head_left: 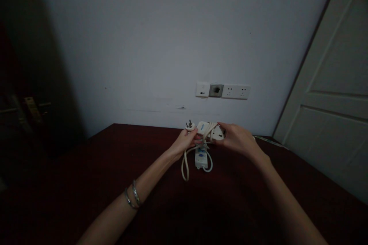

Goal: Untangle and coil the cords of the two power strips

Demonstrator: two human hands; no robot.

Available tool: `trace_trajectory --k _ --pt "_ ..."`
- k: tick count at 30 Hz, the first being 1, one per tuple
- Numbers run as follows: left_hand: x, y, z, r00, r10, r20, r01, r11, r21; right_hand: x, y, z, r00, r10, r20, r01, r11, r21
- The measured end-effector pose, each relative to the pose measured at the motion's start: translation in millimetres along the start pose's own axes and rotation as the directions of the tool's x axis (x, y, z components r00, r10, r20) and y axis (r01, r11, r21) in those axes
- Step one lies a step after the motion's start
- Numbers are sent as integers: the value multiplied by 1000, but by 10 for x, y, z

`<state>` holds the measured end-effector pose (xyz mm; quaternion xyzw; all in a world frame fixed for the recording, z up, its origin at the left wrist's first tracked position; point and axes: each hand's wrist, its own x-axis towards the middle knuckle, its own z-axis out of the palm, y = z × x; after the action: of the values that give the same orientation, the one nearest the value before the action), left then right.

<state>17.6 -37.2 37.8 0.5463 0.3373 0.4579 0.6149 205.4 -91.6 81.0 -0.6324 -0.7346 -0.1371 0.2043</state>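
A white power strip [202, 127] with its cord wrapped around the middle is held up between my two hands. My right hand [237, 138] grips its right end, thumb below and fingers above. At the left, my left hand [185, 141] is closed around the plug [190, 126], whose metal prongs point up; its fingers also reach the strip's left end. A loop of cord [185, 170] hangs below my left hand. Beneath the held strip, a second white power strip [201, 159] with a coiled cord lies on the dark red tabletop [138, 168], partly hidden.
On the wall behind are a white wall socket [236, 92], a grey-framed plate [216, 90] and a white network plate [202, 89]. A pale panelled door [339, 84] stands at the right. Thin cables [270, 141] lie along the table's back right edge. A brass door handle [33, 109] shows at left.
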Motion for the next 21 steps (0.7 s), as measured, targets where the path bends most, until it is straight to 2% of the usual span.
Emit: trace_trajectory --k 2,7,10,14,16,21 --pt "23 -40 2 999 -28 16 28 999 -21 3 -13 11 1000 4 0 -4 1000 28" --pt "41 -75 19 989 -68 134 73 997 -27 14 -15 36 1000 20 -9 -19 996 93" --pt "29 -10 -1 984 -22 174 25 999 -19 24 6 46 1000 19 11 -20 991 135" --pt "21 140 -101 973 103 207 -101 995 -20 31 16 60 996 -40 74 27 985 169" --pt "35 217 -185 970 178 163 -178 984 -13 22 -5 49 991 -92 99 71 978 198" --pt "176 356 -512 957 273 -100 -279 959 -43 -45 -125 -99 969 -208 129 152 924 351"
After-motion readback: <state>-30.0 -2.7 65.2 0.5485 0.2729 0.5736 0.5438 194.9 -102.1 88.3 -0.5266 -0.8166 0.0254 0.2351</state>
